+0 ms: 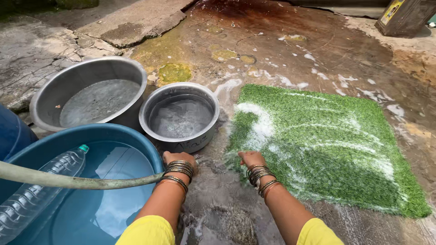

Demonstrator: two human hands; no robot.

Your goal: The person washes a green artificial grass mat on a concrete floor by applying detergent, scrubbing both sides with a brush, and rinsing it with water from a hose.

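Observation:
A green grass-like mat (pixel 331 145) lies on the wet ground, streaked with white soap foam. My right hand (pixel 250 159) rests on the mat's near left corner, fingers curled down onto it; whether it grips the edge I cannot tell. My left hand (pixel 175 157) is on the wet ground just in front of the smaller steel pot (pixel 179 143), fingers tucked under and hidden. Both wrists carry several bangles, and yellow sleeves show at the bottom.
A larger steel pot (pixel 50 97) with water stands at the left. A blue tub (pixel 136 138) of water holds a floating plastic bottle (pixel 41 190) and a hose (pixel 68 181) laid over its rim. A dark container (pixel 404 16) stands far right.

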